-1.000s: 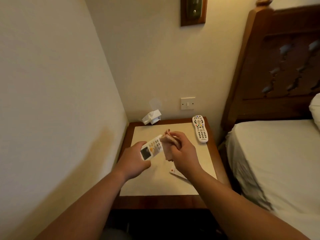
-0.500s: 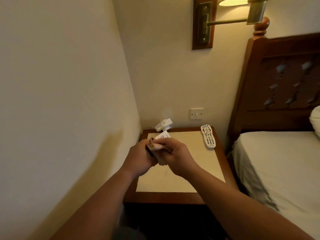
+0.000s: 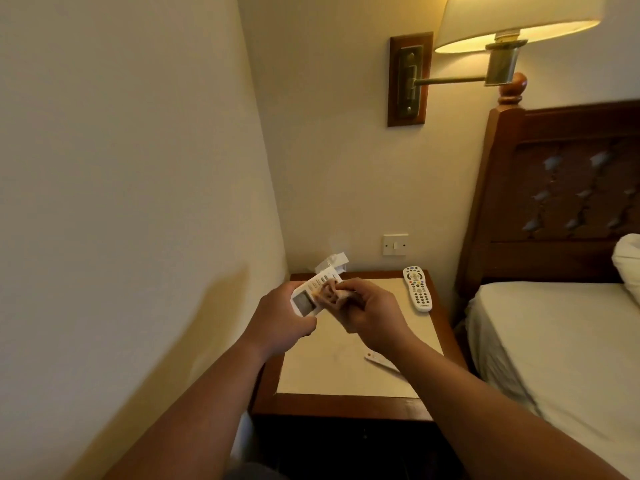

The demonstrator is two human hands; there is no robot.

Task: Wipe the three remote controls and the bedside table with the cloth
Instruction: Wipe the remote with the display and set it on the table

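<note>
1. A slim white remote lies front right on the cream-topped wooden bedside table.
2. Above the table, the left hand grips a white screened remote, and the right hand pinches a crumpled pinkish cloth against it.
3. A white many-buttoned remote lies at the table's back right.

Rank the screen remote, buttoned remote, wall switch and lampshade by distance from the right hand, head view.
1. Screen remote, held in the left hand, touching the cloth in the right hand.
2. Buttoned remote, back right of the bedside table.
3. Wall switch, on the wall behind it.
4. Lampshade, high on the right.
</note>
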